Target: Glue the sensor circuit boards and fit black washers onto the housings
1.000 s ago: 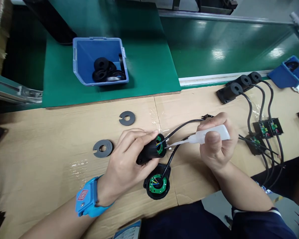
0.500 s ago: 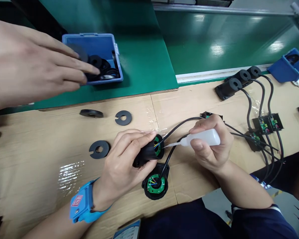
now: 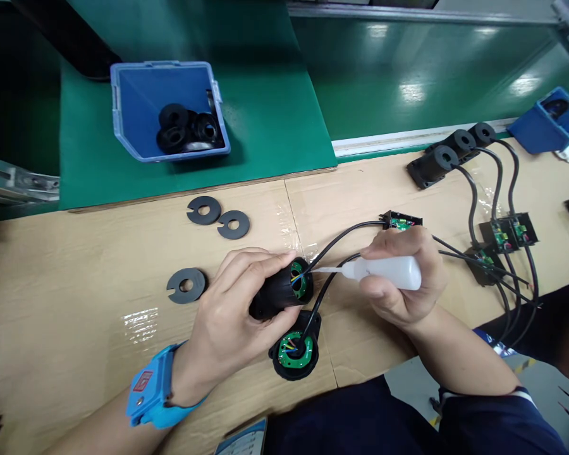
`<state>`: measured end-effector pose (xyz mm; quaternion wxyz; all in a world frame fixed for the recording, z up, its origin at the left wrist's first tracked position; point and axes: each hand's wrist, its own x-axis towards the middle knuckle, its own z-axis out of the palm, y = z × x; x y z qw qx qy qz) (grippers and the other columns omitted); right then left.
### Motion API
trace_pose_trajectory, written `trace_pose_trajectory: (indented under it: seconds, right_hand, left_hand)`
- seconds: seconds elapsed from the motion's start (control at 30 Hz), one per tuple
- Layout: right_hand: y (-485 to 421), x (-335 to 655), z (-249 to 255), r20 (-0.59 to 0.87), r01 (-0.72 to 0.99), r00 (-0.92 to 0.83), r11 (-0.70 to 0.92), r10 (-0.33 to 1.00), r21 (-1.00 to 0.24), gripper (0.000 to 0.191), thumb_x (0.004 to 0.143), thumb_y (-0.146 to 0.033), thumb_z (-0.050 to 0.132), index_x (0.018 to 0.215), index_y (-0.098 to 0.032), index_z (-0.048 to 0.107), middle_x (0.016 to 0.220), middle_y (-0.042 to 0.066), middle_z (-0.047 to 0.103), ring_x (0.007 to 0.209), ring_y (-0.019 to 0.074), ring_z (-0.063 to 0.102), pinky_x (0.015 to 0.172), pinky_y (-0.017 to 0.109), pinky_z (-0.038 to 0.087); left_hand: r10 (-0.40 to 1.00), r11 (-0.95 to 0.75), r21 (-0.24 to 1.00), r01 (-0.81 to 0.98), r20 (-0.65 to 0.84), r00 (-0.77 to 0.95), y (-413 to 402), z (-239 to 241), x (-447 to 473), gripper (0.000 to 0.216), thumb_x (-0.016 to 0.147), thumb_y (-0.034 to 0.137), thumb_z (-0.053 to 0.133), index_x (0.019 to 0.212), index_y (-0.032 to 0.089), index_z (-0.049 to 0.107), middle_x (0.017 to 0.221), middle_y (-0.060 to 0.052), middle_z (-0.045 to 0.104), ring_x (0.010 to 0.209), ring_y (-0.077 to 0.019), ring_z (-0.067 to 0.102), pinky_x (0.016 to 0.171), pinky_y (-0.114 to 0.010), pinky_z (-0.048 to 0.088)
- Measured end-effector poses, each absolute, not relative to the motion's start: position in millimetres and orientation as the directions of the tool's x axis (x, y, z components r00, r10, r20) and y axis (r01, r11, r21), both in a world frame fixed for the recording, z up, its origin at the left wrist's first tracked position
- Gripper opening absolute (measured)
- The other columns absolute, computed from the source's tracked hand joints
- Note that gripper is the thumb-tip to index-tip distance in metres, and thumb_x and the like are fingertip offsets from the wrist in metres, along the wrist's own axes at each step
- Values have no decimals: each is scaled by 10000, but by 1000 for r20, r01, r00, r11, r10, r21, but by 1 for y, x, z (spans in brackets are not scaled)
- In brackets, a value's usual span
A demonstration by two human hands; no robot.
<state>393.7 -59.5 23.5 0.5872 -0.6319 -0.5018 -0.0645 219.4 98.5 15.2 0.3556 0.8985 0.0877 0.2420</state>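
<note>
My left hand [image 3: 251, 294], with a blue strap on its wrist, is wrapped round a black cylindrical housing [image 3: 275, 292]. The housing lies tilted, its open end facing right, showing a green circuit board and thin coloured wires. In my right hand [image 3: 408, 278] is a white squeeze bottle [image 3: 389, 272] with a thin nozzle, whose tip is at the housing's open end. Just below sits a second black housing [image 3: 296, 373] with a green ring-shaped board, its opening upward. A black cable [image 3: 344, 235] runs from the held housing to a small black box with a circuit board [image 3: 403, 221].
Slotted black discs [image 3: 186, 285] lie on the cardboard left of my hands. A blue bin [image 3: 123, 120] with black rings stands on the green board. At right are finished-looking black cylinders [image 3: 439, 165] with cables, open boxes [image 3: 500, 237] and another blue bin [image 3: 540, 136].
Another person's hand has left the upper-left bin. The disc that stood on edge now lies flat beside another. My bottle's nozzle has shifted slightly upward at the housing opening.
</note>
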Motion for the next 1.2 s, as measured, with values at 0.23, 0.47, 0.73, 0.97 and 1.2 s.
trace_pose_trajectory:
  seconds: [0.23,0.47,0.73,0.97,1.2]
  right_hand:
    - [-52,387,28,516,485,715,197,472,-852,299,942,-566,657,892,-272,666,670,-12,591,523,152,526,409,315,345]
    - [-42,379,23,516,477,630,236,580,-847,247,953,-486,689,936,-243,646,781,-26,653,575,93,581,474,248,454]
    - [-36,378,27,555,500,585,276,592,-821,260,932,-458,730,899,-222,626,746,-49,660,626,67,653,540,182,508]
    - [-36,378,26,547,505,578,261,606,-823,273,935,-479,719,898,-233,606,752,-52,662,604,69,641,515,195,490]
    - [-35,379,26,538,505,616,236,576,-830,282,939,-494,707,891,-235,606,777,-46,665,608,70,637,526,203,511]
  left_hand:
    - [352,-571,819,58,181,918,101,11,221,515,834,254,790,1309,281,592,1267,-51,705,1260,-281,629,1085,-478,539]
    - [322,-271,958,94,-2,947,95,2,220,544,869,287,794,1342,284,525,1425,-75,653,1369,-276,595,1146,-450,513]
    - [326,-212,976,56,17,945,92,3,223,515,865,232,793,1313,267,540,1378,-79,680,1291,-246,656,1078,-386,576]
    - [329,-257,963,81,8,944,93,2,221,514,863,250,795,1312,277,545,1332,-65,695,1191,-230,702,1040,-383,595]
    - [331,-249,964,93,-6,944,93,1,220,516,856,277,805,1303,311,549,1331,-32,695,1241,-222,677,1091,-380,562]
